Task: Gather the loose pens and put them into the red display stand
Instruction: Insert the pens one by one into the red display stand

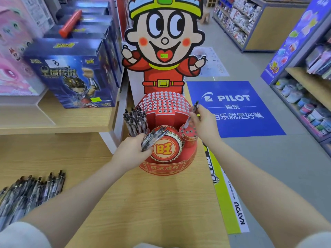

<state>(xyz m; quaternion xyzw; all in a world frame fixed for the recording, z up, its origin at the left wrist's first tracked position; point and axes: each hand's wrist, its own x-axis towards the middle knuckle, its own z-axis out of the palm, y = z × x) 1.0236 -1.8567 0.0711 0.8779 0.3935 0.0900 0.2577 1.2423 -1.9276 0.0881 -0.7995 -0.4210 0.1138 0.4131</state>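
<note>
Stand: a red cardboard display stand (166,154) with a rounded tiered body and a tall cartoon-figure backboard sits on the pale wood-grain table (152,203); its domed upper tier is a grid of small round holes, and a round drum-shaped medallion with a gold studded rim fronts it.
Stand contents: a tight bunch of black-and-clear plastic pens (136,120) stands upright in the stand's left side; the holes in the dome show no pens.
Small cup: a short red cylinder with a perforated top (188,135) is on the stand's right front.
Left hand: the left hand (132,151), just left of the medallion, grips a fanned bundle of pens (154,137) lying across the medallion's top edge.
Right hand: the right hand (203,122) pinches a single slim pen (191,114), tilted, its lower tip at the cylinder's perforated top.
Loose pens: a flat heap of loose pens (30,192) lies on the table well left of the stand, nearer the person.
Behind, left of stand: glossy blue cardboard boxes (75,72) on a wooden shelf.
</note>
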